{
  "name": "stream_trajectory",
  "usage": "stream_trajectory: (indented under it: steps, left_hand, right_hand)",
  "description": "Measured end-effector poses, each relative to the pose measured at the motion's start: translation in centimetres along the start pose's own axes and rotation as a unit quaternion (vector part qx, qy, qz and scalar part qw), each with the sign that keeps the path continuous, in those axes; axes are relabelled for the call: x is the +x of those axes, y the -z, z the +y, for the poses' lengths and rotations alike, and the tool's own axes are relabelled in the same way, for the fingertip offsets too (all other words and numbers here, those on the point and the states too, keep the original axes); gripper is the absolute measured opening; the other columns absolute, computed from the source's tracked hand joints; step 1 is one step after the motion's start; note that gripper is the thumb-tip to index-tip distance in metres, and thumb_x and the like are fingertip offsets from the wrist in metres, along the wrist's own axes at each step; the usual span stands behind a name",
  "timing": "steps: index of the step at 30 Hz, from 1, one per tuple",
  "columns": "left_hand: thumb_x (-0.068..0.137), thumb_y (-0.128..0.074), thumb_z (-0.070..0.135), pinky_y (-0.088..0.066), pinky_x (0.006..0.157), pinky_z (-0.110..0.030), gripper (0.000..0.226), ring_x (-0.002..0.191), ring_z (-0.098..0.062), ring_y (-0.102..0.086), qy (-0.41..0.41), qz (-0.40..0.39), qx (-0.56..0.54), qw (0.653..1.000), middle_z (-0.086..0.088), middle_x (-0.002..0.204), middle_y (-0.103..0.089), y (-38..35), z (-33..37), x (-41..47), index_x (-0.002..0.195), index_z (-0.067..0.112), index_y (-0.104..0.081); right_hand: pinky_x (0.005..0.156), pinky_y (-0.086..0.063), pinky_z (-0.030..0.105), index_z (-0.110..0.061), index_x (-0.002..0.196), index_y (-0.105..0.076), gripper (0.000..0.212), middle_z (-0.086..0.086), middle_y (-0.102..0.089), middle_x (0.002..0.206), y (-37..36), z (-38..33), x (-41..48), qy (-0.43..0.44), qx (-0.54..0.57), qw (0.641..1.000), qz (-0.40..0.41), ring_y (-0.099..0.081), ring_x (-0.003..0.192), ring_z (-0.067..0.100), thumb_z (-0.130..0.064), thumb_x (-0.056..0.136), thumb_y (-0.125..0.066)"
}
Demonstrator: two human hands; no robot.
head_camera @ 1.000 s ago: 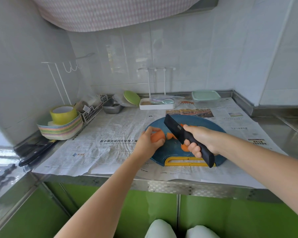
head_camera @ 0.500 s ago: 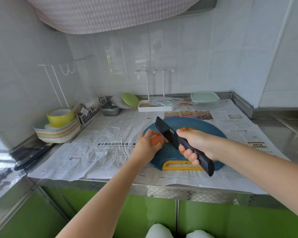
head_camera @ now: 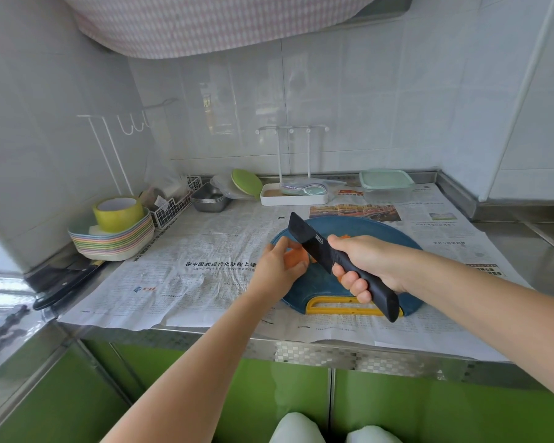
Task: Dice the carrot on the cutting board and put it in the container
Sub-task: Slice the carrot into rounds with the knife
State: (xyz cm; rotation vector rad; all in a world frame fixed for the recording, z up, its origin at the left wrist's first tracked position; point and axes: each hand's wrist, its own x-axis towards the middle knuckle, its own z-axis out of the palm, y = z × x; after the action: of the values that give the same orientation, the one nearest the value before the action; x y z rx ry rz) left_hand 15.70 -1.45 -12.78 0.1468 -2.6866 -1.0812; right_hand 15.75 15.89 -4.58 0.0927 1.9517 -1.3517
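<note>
Knife (head_camera: 314, 247) tip up-left, over carrot (head_camera: 293, 259)

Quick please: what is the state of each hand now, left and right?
Left hand: closed around an orange carrot piece over the blue cutting board.
Right hand: closed on the black knife handle.
</note>
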Motion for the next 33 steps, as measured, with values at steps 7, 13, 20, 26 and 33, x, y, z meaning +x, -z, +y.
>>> stream_trajectory:
  steps: [7, 13, 20, 26, 33]
  left_hand:
    - [0.09, -0.061, 0.031, -0.037, 0.077, -0.026, 0.033, 0.094, -0.018, -0.045, -0.004, 0.004, 0.004, 1.0, -0.003, 0.11, -0.043, 0.0, 0.2, -0.1, 0.12, 0.023, -0.05]
    - [0.09, -0.061, 0.03, -0.035, 0.076, -0.024, 0.034, 0.095, -0.022, -0.049, -0.015, 0.007, 0.028, 0.999, -0.002, 0.106, -0.042, 0.0, 0.3, -0.1, 0.121, 0.02, -0.05]
    - [0.089, -0.061, 0.03, -0.037, 0.076, -0.025, 0.037, 0.094, -0.022, -0.05, -0.012, 0.001, 0.026, 1.0, -0.003, 0.108, -0.041, 0.1, 0.4, -0.1, 0.122, 0.019, -0.048]
    - [0.089, -0.062, 0.027, -0.032, 0.072, -0.022, 0.036, 0.091, -0.021, -0.048, -0.017, 0.003, 0.016, 1.0, -0.002, 0.104, -0.04, 0.1, 0.3, -0.1, 0.121, 0.018, -0.049]
    - [0.088, -0.062, 0.023, -0.031, 0.069, -0.023, 0.037, 0.088, -0.016, -0.042, -0.024, 0.0, 0.014, 1.0, -0.001, 0.101, -0.039, 0.2, 0.2, 0.1, 0.122, 0.017, -0.048]
  right_hand:
    - [0.035, -0.033, 0.017, -0.012, 0.073, -0.046, 0.056, 0.0, -0.04, 0.046, -0.6, 0.3, 0.1, 0.001, -0.007, 1.0, -0.001, -0.034, 0.033, 0.012, -0.06, 0.1, -0.034]
    - [0.036, -0.034, 0.017, -0.013, 0.074, -0.043, 0.056, -0.001, -0.039, 0.045, -1.0, 0.5, 0.3, 0.0, -0.033, 0.999, -0.008, -0.033, 0.033, 0.012, -0.062, 0.099, -0.031]
    - [0.033, -0.03, 0.017, -0.014, 0.071, -0.042, 0.056, -0.002, -0.035, 0.045, -0.7, -0.2, 0.6, -0.012, -0.012, 1.0, -0.021, -0.031, 0.032, 0.01, -0.061, 0.1, -0.03]
    - [0.031, -0.028, 0.015, -0.015, 0.07, -0.039, 0.057, -0.004, -0.032, 0.043, -0.7, -0.5, 1.4, -0.025, 0.005, 0.999, -0.041, -0.028, 0.029, 0.009, -0.062, 0.1, -0.027]
    - [0.032, -0.028, 0.015, -0.015, 0.07, -0.04, 0.057, -0.003, -0.033, 0.043, -1.0, -0.7, 2.0, -0.027, -0.004, 0.999, -0.035, -0.029, 0.03, 0.01, -0.062, 0.1, -0.027]
